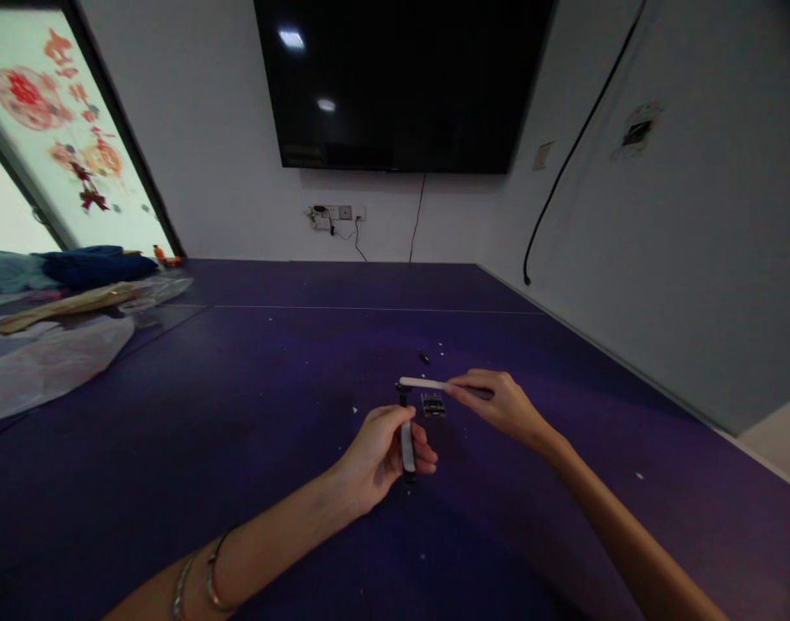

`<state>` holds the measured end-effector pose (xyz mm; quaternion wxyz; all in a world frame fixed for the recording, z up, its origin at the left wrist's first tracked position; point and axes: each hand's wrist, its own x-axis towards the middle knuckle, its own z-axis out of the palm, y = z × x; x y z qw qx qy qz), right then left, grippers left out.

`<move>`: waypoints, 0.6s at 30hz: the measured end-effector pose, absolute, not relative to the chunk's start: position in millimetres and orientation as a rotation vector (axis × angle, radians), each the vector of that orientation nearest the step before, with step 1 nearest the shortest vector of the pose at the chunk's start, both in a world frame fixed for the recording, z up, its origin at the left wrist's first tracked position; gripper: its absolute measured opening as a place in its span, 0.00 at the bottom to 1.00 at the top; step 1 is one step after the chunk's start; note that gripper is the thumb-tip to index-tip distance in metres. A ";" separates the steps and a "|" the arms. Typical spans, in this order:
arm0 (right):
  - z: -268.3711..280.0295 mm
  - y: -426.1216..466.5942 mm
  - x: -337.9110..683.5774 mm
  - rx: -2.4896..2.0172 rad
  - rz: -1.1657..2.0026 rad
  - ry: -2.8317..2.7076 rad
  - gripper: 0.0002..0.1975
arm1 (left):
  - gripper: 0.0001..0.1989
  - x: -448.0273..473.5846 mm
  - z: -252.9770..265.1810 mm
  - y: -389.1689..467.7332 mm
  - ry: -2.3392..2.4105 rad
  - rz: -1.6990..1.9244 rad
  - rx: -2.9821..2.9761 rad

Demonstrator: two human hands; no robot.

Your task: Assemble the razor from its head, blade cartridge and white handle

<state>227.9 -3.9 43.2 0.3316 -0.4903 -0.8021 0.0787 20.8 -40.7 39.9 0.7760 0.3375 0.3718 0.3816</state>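
Note:
My left hand (pixel 385 448) is closed around a slim black-and-grey handle (pixel 406 448), held roughly upright, with a small dark head (pixel 404 389) at its top. It resembles a razor, but the kind is too small to be sure of. In my right hand (pixel 498 401), fingers pinch the dark end of a slender stick with a white front part (pixel 424 383). This stick points left, and its white tip is at the dark head; whether they touch I cannot tell. Just right of the handle lies a small black-and-clear rectangular piece (pixel 433 405) on the purple floor.
Beyond my hands a tiny black piece (pixel 424 358) and several white bits lie on the purple floor covering (pixel 272 379). Plastic bags (pixel 59 362) and folded cloth (pixel 97 267) are at the left. A television (pixel 408 86) hangs ahead; a black cable (pixel 582 129) runs down the right wall.

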 end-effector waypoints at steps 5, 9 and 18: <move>43.0 -3.2 229.6 -1.296 0.222 -2.052 0.14 | 0.20 21.7 44.0 -44.5 0.810 0.808 0.727; 42.6 -2.7 229.3 -1.241 0.322 -2.079 0.13 | 0.19 21.8 43.9 -43.4 0.824 0.820 0.724; 45.4 -3.2 229.4 -1.235 0.367 -2.078 0.13 | 0.18 23.8 41.6 -42.6 0.802 0.827 0.706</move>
